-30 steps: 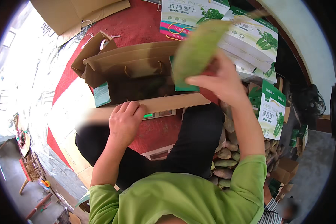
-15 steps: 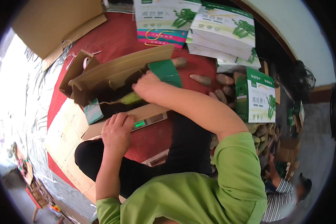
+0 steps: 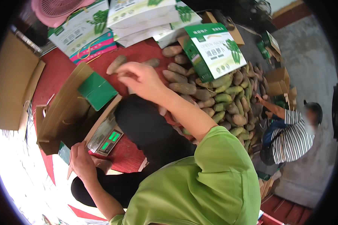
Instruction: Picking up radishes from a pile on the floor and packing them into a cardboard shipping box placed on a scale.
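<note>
My left hand (image 3: 82, 162) grips the near flap of an open cardboard box (image 3: 59, 112), fingers bent over its edge. The box is tilted in view, with a green end flap (image 3: 97, 91) turned outward; its inside is too dark to make out. Beneath its near side, a scale (image 3: 108, 141) shows a lit green display. My right hand (image 3: 141, 80) is stretched past the box, thumb and fingers apart. A radish (image 3: 116, 64) lies at its fingertips, not between them, and another radish (image 3: 151, 62) rests just beyond.
A large pile of radishes (image 3: 223, 101) spreads to the right, with a green-and-white carton (image 3: 217, 52) on it. White printed cartons (image 3: 139, 17) and a pink fan (image 3: 60, 9) stand at the back. A person in a striped shirt (image 3: 293, 138) works at far right.
The view has swung right. My right hand has left the box and the green radish in it, reaching out to the radishes on the red floor covering. My left hand stays on the flap.
</note>
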`<state>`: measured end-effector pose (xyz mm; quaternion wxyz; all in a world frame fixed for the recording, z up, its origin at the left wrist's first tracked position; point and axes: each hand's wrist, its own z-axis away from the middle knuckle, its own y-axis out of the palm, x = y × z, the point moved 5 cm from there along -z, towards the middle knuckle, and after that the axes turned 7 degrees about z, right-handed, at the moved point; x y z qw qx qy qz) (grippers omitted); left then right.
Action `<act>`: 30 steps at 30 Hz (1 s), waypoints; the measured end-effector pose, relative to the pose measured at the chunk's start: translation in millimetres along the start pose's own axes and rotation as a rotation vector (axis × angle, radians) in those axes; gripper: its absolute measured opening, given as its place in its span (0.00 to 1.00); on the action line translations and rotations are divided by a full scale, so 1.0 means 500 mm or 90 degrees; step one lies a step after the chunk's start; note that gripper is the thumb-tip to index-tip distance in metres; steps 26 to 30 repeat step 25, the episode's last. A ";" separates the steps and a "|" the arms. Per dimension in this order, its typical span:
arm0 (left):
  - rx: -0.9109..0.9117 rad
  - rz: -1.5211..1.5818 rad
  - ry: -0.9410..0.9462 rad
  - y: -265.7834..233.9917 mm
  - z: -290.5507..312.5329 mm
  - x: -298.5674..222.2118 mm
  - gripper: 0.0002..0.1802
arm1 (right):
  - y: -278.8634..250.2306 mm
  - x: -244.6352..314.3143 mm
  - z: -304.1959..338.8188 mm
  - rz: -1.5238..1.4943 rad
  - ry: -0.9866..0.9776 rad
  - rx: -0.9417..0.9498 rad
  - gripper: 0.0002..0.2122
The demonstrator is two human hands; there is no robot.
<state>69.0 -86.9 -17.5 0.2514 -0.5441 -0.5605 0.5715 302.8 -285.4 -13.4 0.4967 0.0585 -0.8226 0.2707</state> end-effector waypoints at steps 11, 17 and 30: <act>-0.017 -0.004 0.026 0.008 0.006 0.005 0.07 | -0.159 -0.508 0.709 0.491 0.525 0.251 0.11; -0.036 -0.001 0.047 0.019 0.010 0.020 0.07 | -0.189 -0.544 0.902 0.410 0.731 0.111 0.09; -0.040 -0.066 0.055 0.021 0.016 0.035 0.08 | -0.157 -0.568 0.935 0.396 0.746 0.111 0.09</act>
